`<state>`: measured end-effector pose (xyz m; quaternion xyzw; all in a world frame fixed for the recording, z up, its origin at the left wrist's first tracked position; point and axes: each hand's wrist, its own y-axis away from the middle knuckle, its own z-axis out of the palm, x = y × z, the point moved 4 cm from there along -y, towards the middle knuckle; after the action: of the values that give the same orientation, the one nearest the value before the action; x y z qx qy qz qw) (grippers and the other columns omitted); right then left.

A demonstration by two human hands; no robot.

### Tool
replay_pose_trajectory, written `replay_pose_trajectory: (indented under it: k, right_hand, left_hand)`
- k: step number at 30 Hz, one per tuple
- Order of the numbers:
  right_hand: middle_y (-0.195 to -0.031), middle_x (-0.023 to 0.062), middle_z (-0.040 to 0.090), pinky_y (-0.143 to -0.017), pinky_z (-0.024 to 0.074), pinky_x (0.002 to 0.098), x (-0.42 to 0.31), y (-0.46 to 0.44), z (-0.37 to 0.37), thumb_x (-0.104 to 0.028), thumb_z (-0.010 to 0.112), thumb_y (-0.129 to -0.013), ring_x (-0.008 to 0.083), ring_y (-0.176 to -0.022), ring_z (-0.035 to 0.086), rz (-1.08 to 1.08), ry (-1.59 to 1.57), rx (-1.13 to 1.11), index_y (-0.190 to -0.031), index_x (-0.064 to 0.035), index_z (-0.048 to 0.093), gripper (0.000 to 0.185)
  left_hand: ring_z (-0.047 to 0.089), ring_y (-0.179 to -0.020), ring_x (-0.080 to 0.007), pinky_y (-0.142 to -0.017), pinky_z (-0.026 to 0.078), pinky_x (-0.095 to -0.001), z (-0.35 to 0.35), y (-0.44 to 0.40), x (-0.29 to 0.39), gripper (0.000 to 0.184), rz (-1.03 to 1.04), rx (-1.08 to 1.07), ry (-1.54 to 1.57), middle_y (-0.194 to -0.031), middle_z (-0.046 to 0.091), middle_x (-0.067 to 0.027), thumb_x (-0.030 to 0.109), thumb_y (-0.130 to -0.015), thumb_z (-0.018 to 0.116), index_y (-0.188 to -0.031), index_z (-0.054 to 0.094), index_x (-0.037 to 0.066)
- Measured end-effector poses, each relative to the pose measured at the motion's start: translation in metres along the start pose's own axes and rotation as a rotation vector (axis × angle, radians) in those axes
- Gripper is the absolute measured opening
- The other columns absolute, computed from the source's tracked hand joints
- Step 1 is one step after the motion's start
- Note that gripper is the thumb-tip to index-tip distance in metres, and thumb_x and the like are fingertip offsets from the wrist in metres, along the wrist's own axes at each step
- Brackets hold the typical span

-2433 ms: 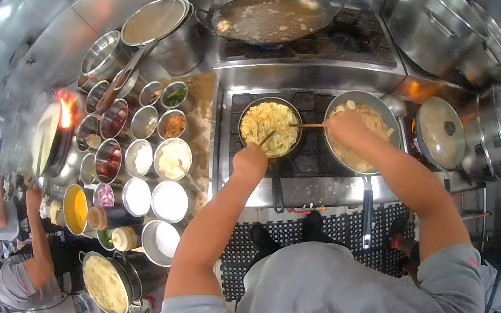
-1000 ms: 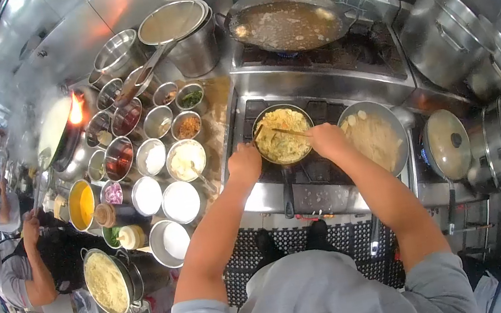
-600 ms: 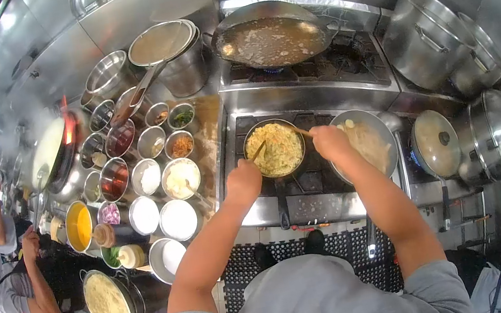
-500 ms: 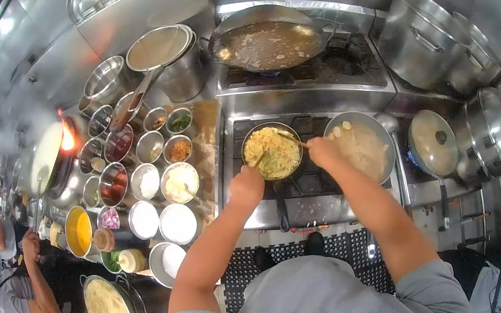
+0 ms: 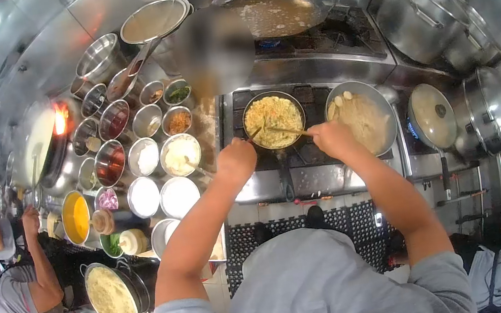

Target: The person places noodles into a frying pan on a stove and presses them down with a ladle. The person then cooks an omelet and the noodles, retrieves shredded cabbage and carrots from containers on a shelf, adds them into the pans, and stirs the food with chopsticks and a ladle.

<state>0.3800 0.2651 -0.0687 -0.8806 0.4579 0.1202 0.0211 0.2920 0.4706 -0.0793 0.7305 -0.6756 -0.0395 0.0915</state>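
Observation:
A small black frying pan (image 5: 285,174) sits on the stove burner, filled with a yellow, chunky mixture (image 5: 273,115) flecked with orange and green. My left hand (image 5: 237,160) is closed round a thin, wooden-looking utensil (image 5: 256,134) that reaches into the pan from its left side. From the right, my right hand (image 5: 333,139) grips a wooden spatula (image 5: 286,131), its far end in the mixture. Neither hand touches the pan handle, which points toward me. Close by my right hand is a wide grey pan (image 5: 361,120) with pale liquid and several light round pieces.
Metal bowls of ingredients (image 5: 177,121) crowd the left counter. Behind stands a large wok of oily liquid (image 5: 279,14). A lidded pan (image 5: 432,114) and tall pots (image 5: 423,12) are at right. Co-workers (image 5: 26,290) stand left beside a flaming wok (image 5: 45,149).
The view has shifted, so the stove sits higher. The wooden spatula has swung from the pan's upper right to its lower right. Both hands still hold their utensils.

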Motion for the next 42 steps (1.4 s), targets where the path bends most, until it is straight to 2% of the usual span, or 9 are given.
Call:
replay_pose_trajectory:
  k: [15,19,20,24,29,34,35,36,42]
  right_hand:
    - [-0.077,0.0077,0.065,-0.066,0.0501,0.0403,0.014,-0.003,0.015,-0.020,0.053,-0.077,0.0270,-0.078,0.063,0.015,0.317,-0.106,-0.086,-0.0157,0.067,0.017]
    - [-0.077,0.0120,0.065,-0.064,0.0509,0.0415,0.013,0.047,-0.033,-0.015,0.055,-0.076,0.0282,-0.076,0.064,0.119,0.258,-0.131,-0.078,-0.0094,0.068,0.015]
    - [-0.074,0.0124,0.065,-0.060,0.0507,0.0413,0.020,0.064,-0.041,-0.015,0.055,-0.075,0.0285,-0.075,0.064,0.288,0.134,-0.035,-0.078,-0.0095,0.068,0.014]
    - [-0.091,0.0191,0.058,-0.068,0.0484,0.0439,-0.005,0.130,-0.038,-0.010,0.056,-0.072,0.0346,-0.080,0.060,0.341,-0.595,0.307,-0.102,-0.0055,0.057,0.030]
    - [-0.098,0.0117,0.057,-0.072,0.0471,0.0391,-0.052,0.171,0.031,-0.012,0.056,-0.081,0.0310,-0.085,0.058,0.035,-0.895,0.337,-0.107,-0.0092,0.054,0.027]
    - [-0.104,0.0148,0.056,-0.087,0.0424,0.0377,0.095,0.238,0.010,-0.016,0.056,-0.079,0.0278,-0.100,0.052,0.062,-0.787,0.623,-0.105,-0.0055,0.058,0.028]
    - [-0.104,0.0147,0.057,-0.085,0.0438,0.0375,0.140,0.246,0.005,-0.017,0.058,-0.078,0.0281,-0.096,0.054,0.296,-0.243,0.520,-0.104,-0.0041,0.058,0.028]
    - [-0.102,0.0165,0.057,-0.083,0.0451,0.0389,0.201,0.277,0.032,-0.018,0.060,-0.080,0.0309,-0.092,0.056,0.520,-0.893,0.749,-0.103,-0.0009,0.057,0.029]
    - [-0.113,0.0229,0.052,-0.086,0.0436,0.0438,0.354,0.317,0.163,-0.032,0.062,-0.078,0.0387,-0.098,0.054,0.958,-0.169,0.361,-0.124,-0.0004,0.042,0.059]
  left_hand:
    - [0.064,-0.081,-0.0314,-0.068,0.052,-0.0395,0.030,0.000,0.027,0.019,0.256,-0.077,-0.054,-0.091,0.061,-0.0172,0.010,-0.080,0.051,-0.090,0.064,0.001]
    - [0.057,-0.091,-0.0334,-0.078,0.047,-0.0413,0.051,0.008,0.002,0.076,0.387,0.009,0.133,-0.095,0.062,-0.0163,-0.002,-0.064,0.065,-0.134,0.040,0.014]
    - [0.058,-0.087,-0.0368,-0.073,0.047,-0.0470,0.021,0.026,0.013,0.045,0.310,-0.075,0.156,-0.096,0.059,-0.0229,0.003,-0.075,0.053,-0.119,0.054,0.012]
    - [0.042,-0.051,-0.0042,-0.041,0.032,-0.0173,0.039,0.062,0.041,0.041,-0.252,-0.207,1.493,-0.074,0.055,-0.0018,0.028,-0.090,0.050,-0.126,0.049,0.007]
    - [0.042,-0.057,-0.0038,-0.043,0.032,-0.0172,0.034,0.090,0.159,0.050,-0.336,-0.190,1.898,-0.101,0.055,-0.0073,0.040,-0.091,0.046,-0.129,0.043,0.007]
    - [0.039,-0.051,-0.0037,-0.038,0.027,-0.0170,0.031,0.111,0.163,0.040,-0.258,0.012,1.717,-0.069,0.045,0.0015,0.024,-0.093,0.043,-0.129,0.045,0.007]
    - [0.037,-0.048,-0.0031,-0.038,0.026,-0.0174,0.035,0.118,0.155,0.040,-0.266,0.041,1.640,-0.065,0.043,0.0025,0.022,-0.093,0.042,-0.129,0.043,0.006]
    - [0.036,-0.046,-0.0032,-0.038,0.026,-0.0175,0.029,0.131,0.155,0.039,-0.310,0.051,1.622,-0.063,0.042,0.0029,0.021,-0.093,0.042,-0.129,0.044,0.005]
    - [0.035,-0.043,-0.0037,-0.038,0.027,-0.0181,0.043,0.198,0.182,0.035,-0.543,0.030,1.656,-0.059,0.039,0.0036,0.014,-0.090,0.043,-0.123,0.046,0.001]
